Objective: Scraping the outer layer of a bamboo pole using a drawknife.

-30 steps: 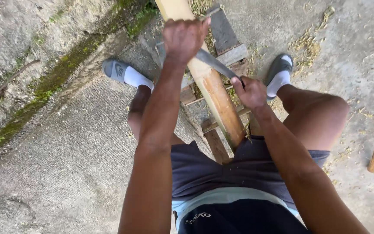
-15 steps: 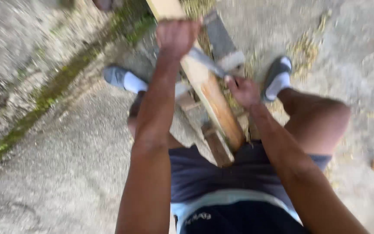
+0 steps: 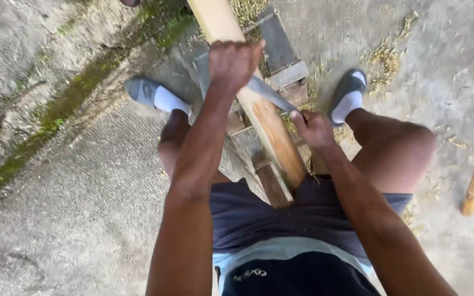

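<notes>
Near end of pole: the bamboo pole (image 3: pixel 270 129) is resting between my thighs, its long axis running from my lap away and slightly left.
Right hand: my right hand (image 3: pixel 312 129) is closing round the knife handle, just right of the pole, nearer to me.
Blade: the knife blade (image 3: pixel 270 92) is lying across the pole between both hands.
Left hand: my left hand (image 3: pixel 232 63) is clenching over the blade's far end, on top of the pole.
Far support: the wooden bench (image 3: pixel 281 55) is carrying the pole.
</notes>
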